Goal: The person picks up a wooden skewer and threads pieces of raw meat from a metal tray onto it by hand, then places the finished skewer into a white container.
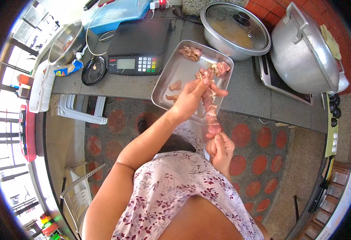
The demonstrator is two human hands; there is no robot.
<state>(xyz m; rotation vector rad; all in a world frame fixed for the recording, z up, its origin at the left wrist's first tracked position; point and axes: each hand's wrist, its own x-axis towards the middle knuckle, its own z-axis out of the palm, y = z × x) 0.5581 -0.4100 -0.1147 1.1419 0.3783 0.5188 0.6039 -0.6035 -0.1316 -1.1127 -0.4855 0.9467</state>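
A skewer of raw meat [210,110] runs slantwise over the near right side of a metal tray [178,69], with several pieces threaded along it. My right hand [220,151] is closed in a pinch around its lower end, just off the tray's near edge. Over the tray, my left hand [191,96] has thumb and fingers closed on the meat at the upper part of the skewer. Loose meat [190,53] lies in the tray's far left corner, and smaller scraps [175,85] rest near the left wall. More meat [221,69] sits toward the right side.
Left of the tray stands a black digital scale [137,48], beside a small black dish [94,71] and a steel bowl [68,42]. A lidded pot [236,32] is behind the tray. A large aluminium pot [303,56] rests on a stove at right.
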